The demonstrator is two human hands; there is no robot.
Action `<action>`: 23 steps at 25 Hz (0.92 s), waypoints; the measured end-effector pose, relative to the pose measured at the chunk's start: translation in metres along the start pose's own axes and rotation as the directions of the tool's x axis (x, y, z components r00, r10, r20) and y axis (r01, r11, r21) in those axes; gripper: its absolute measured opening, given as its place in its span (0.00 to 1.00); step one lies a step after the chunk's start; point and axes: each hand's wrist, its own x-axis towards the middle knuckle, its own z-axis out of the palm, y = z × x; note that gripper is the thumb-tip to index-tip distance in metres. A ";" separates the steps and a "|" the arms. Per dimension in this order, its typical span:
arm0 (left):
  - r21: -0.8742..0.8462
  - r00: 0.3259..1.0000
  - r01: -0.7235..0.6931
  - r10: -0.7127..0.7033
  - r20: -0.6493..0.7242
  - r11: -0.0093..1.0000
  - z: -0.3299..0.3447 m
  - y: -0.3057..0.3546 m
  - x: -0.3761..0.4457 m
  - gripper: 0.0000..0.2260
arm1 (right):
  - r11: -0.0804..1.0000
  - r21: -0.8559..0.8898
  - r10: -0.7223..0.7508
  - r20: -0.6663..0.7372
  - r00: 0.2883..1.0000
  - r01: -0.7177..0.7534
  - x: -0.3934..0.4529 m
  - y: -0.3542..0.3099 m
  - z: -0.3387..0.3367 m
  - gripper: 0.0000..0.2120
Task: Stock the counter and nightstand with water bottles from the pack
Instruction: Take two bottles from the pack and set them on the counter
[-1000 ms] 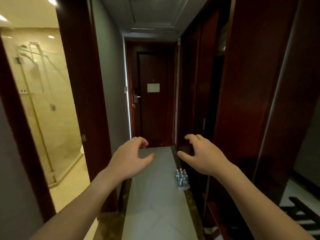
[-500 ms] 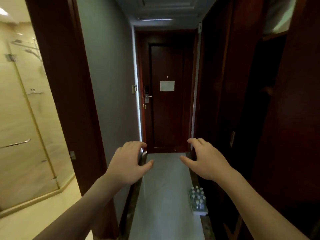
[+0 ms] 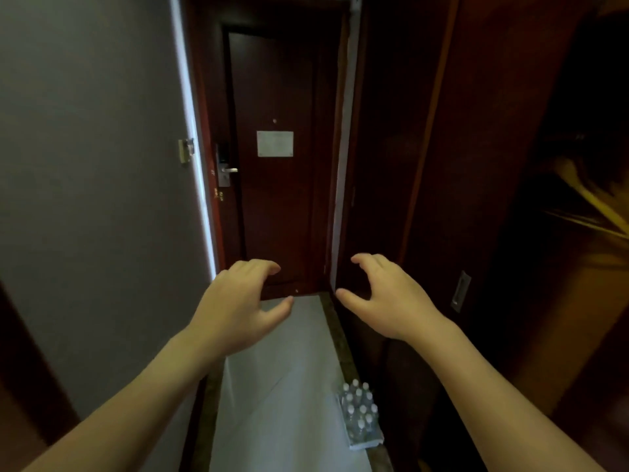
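A shrink-wrapped pack of small water bottles [image 3: 360,415] with white caps stands on the pale hallway floor [image 3: 282,386], close to the dark wood wall on the right. My left hand [image 3: 235,308] and my right hand [image 3: 384,298] are both held out in front of me at about chest height, fingers curled and apart, holding nothing. The pack lies below and behind the right hand, well apart from it. No counter or nightstand is in view.
A dark wooden entrance door [image 3: 275,158] with a lever handle [image 3: 226,172] and a white notice closes the corridor ahead. A grey wall [image 3: 95,165] runs along the left; dark wood wardrobe panels [image 3: 476,165] with a recessed pull [image 3: 460,289] line the right.
The view has moved forward down the corridor; the bathroom on the left has left the view. The door and the pack appear closer. Both hands keep the same open pose.
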 end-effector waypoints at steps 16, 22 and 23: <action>-0.218 0.970 -0.092 0.137 0.200 0.972 0.233 -0.128 0.298 0.26 | 0.970 0.025 0.242 -0.014 0.970 -0.242 0.293 0.152 0.126 0.34; -0.304 0.941 -0.090 0.181 0.287 0.949 0.322 -0.169 0.372 0.25 | 0.930 0.018 0.367 0.023 0.930 -0.368 0.364 0.211 0.179 0.33; -0.328 0.930 -0.103 0.208 0.305 0.939 0.339 -0.172 0.385 0.24 | 0.917 0.013 0.399 0.017 0.917 -0.399 0.372 0.220 0.186 0.32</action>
